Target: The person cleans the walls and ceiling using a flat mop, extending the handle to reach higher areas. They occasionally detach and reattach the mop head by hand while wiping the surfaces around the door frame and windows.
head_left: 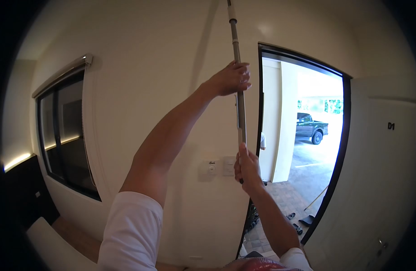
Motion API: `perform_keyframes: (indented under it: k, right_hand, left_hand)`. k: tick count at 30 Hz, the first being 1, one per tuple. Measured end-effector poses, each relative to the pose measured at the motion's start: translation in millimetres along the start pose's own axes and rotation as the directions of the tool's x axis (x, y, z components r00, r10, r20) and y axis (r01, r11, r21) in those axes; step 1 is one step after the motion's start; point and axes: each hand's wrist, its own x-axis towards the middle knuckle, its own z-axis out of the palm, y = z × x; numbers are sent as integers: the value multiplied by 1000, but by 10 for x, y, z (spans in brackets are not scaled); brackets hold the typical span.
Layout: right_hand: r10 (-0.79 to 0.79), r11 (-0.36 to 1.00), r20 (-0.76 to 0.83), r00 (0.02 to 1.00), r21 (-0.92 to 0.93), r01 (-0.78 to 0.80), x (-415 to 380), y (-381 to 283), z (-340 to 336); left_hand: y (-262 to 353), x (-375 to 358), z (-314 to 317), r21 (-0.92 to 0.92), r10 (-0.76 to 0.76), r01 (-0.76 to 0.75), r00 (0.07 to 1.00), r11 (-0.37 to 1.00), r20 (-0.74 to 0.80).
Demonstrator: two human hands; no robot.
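A long grey pole [242,113] with pale joint collars stands nearly upright before me, its top running out of view at the upper edge. High on it, my left hand [232,79] is wrapped round the shaft. Lower down, my right hand [248,169] grips the pole close to its bottom end, with the thumb laid along it. Whatever the pole's top end carries is hidden beyond the frame. Behind the pole is a pale wall [171,67], on which a soft shadow falls.
To the right is an open doorway [260,90] with a dark frame; its white door [379,180] is marked D1. Outside are a dark pickup truck [311,128], sandals [298,229] and a stick [316,198]. At left is a window [63,122]; wall switches [229,165] sit beside the doorway.
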Motion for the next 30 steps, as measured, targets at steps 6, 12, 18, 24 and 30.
perform_keyframes:
  k: [6, 12, 18, 24, 30]
  right_hand:
    - [-46, 999, -18, 999, -8, 46, 265, -317, 307]
    - [18, 1000, 72, 997, -8, -18, 240, -362, 228]
    - [73, 997, 110, 991, 20, -75, 80, 199, -43]
    - [98, 995, 97, 990, 24, -101, -285, 1189, -387]
    - [48, 998, 7, 999, -49, -47, -1052, 2254, -694]
  left_hand:
    - [-312, 56, -61, 4, -244, 245, 968, 970, -54]
    - [-299, 84, -74, 64, -248, 248, 969, 967, -7]
    - [143, -246, 133, 8, -194, 194, 981, 981, -22]
    - [995, -703, 320, -174, -228, 226, 974, 959, 7]
    - [1948, -1186, 416, -183, -198, 219, 972, 958, 128]
